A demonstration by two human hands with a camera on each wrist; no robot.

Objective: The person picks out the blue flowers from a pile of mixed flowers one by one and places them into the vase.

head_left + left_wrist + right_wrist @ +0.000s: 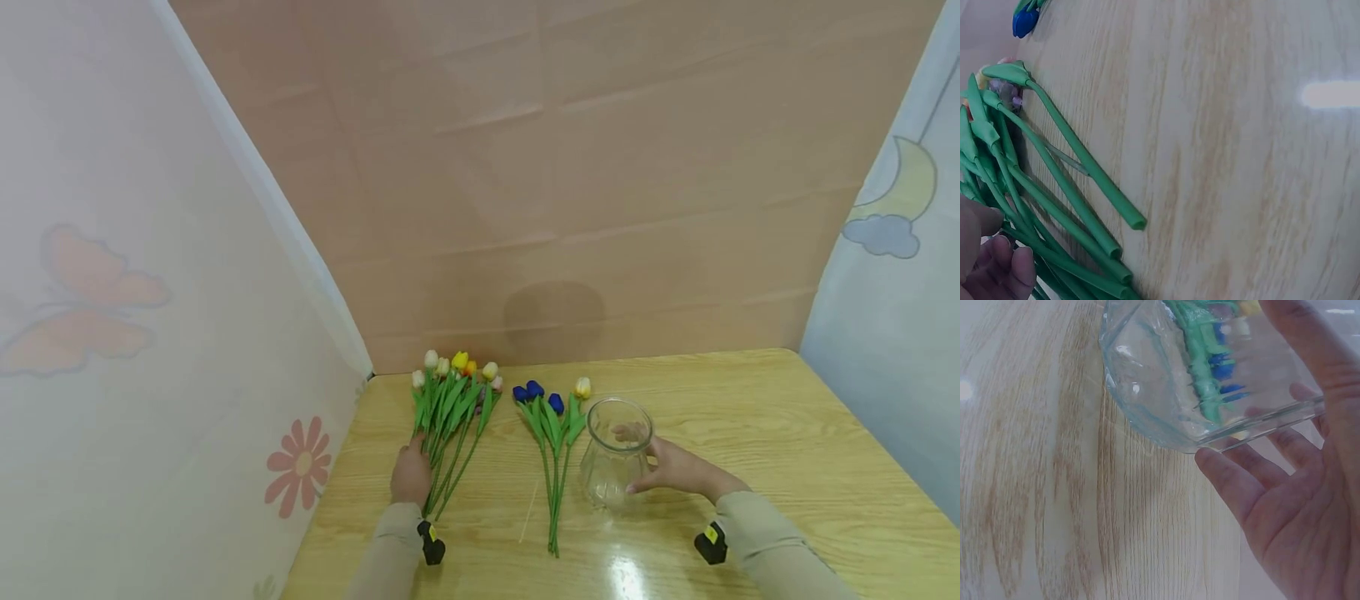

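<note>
While the right hand (pixel 678 468) cups the vase (pixel 615 450) with thumb and fingers curved round its side, the left hand (pixel 411 475) rests on the stems of the big bunch (pixel 450 417); whether it grasps them I cannot tell. The vase stands upright on the bench (pixel 787 433). Between the 2 hands lies a small bunch (pixel 553 433), blue and cream heads pointing away. Behind stands a brown wall (pixel 562 167).
</note>
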